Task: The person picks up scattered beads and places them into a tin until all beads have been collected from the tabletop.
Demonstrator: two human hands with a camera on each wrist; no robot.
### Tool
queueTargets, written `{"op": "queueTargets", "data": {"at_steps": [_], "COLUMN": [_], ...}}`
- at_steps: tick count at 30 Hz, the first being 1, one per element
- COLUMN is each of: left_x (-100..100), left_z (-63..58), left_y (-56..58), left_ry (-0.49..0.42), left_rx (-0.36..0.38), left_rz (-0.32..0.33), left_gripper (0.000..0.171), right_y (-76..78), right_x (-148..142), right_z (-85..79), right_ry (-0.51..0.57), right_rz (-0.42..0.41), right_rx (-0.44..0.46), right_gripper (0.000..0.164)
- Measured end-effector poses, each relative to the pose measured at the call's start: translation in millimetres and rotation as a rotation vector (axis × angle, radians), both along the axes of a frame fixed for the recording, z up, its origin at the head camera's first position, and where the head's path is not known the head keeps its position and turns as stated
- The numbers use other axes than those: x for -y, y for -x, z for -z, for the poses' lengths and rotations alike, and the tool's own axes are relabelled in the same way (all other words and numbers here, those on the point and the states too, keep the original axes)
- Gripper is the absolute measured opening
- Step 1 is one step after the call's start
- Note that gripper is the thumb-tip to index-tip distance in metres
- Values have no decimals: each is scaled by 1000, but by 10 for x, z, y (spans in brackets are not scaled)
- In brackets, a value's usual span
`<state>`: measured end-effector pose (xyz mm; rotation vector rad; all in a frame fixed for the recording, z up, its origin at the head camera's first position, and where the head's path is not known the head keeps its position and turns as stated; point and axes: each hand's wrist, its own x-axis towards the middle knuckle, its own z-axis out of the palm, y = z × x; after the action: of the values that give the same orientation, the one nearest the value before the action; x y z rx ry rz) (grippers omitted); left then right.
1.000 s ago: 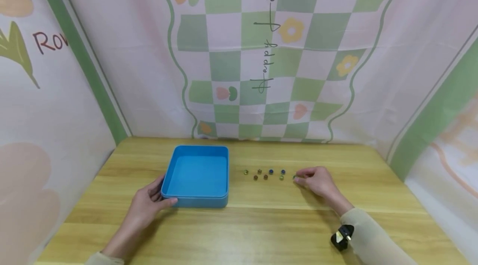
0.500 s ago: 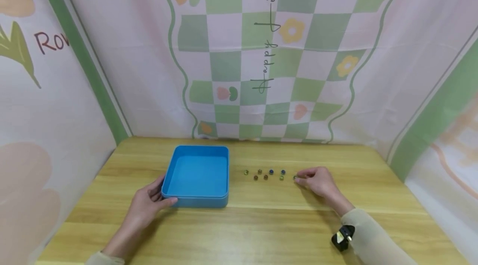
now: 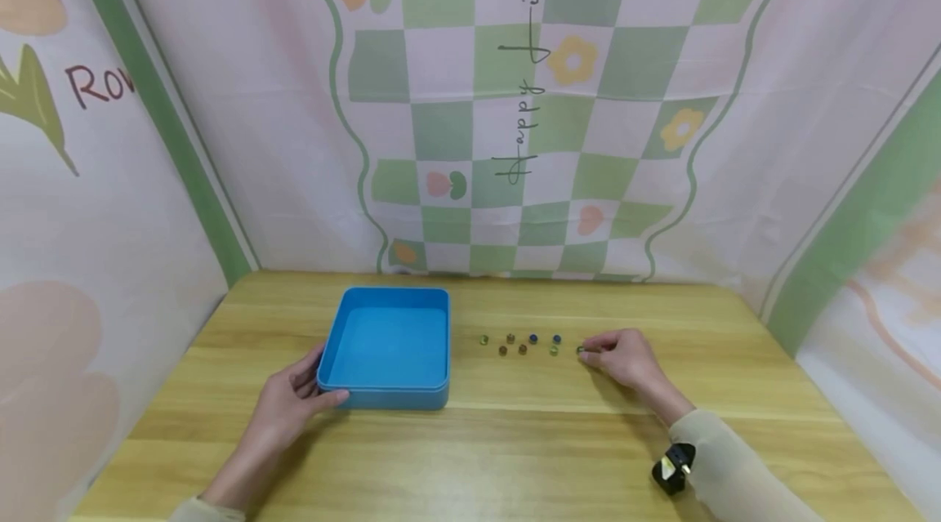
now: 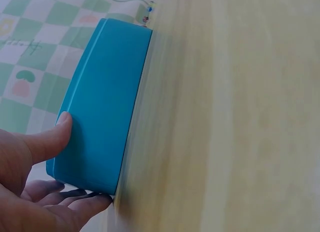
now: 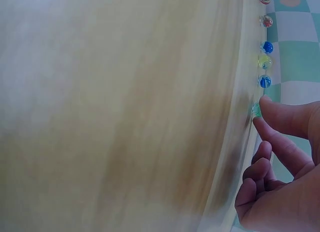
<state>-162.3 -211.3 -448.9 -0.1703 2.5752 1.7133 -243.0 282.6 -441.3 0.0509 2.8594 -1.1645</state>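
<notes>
**Green glass marble point(image 5: 257, 110) held in a fingertip pinch beside seven more**

The green glass marble is pinched between the thumb and index finger of a person's right hand point(image 3: 628, 359), low at the wood-grained tabletop point(image 3: 515, 448); the remaining fingers are folded toward the palm. Seven other glass marbles point(image 3: 532, 339), two of them blue, are spread in two loose rows between that hand and an open, square blue box point(image 3: 397, 399). The box is gripped at its near left corner by the left hand point(image 3: 289, 399), the thumb laid against the front wall and the fingers set along the side. The scene is backed by a checkered curtain point(image 3: 507, 64).

By all appearances, the pinch is the weak point: only a small part of a smooth, round surface is covered, so the marble could be shot sideways by an uneven squeeze. The nearest yellow-green and blue marbles could be knocked by a low sweep of the knuckles and sent rolling, as no barrier is seen around them. Were the box pushed sharply to the right by the left hand, the closest marbles could be struck by its wall.
</notes>
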Motion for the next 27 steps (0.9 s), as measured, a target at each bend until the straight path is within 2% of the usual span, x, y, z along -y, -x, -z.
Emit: {"op": "queueTargets", "data": {"at_steps": [27], "left_x": [0], "left_z": [-13], "left_y": [-9], "left_ry": [-1], "left_rx": [-3], "left_rz": [-2], "left_gripper": [90], "right_y": [8], "right_x": [36], "right_z": [6], "right_ry": [-13], "right_rz": [-1], "right_rx": [-5], "right_gripper": [25]}}
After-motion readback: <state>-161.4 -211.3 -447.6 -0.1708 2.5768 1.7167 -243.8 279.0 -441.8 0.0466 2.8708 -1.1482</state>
